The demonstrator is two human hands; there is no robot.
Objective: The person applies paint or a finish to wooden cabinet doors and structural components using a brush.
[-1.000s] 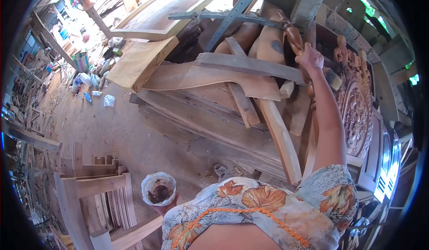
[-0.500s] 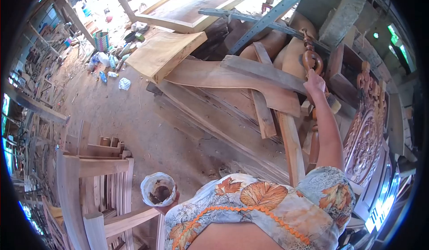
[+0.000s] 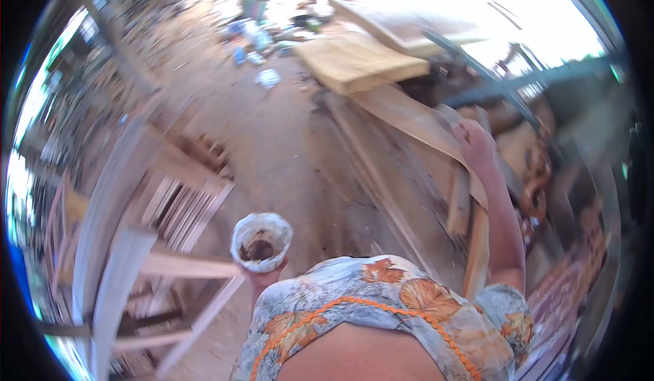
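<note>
A whitish cup (image 3: 261,242) with dark brown material inside sits upright in my left hand (image 3: 266,277), whose fingers wrap round its lower side. My right hand (image 3: 475,142) is stretched out over the wood pile, beside a long curved plank (image 3: 409,118). Its fingers look curled, but blur hides whether anything is in them. To the right of that arm, a turned brown wooden piece with a ring (image 3: 534,200) leans among the other parts.
Pale wooden frames (image 3: 122,245) stand at the left. A thick yellowish slab (image 3: 361,61) lies on the pile, near crossed metal bars (image 3: 531,80). Plastic litter (image 3: 268,78) lies on the dirt floor. A carved panel (image 3: 562,292) stands at the right.
The view has turned, shifting the pile rightward. My right hand has come away from the ringed wooden piece and is now left of it. My left hand still holds the cup.
</note>
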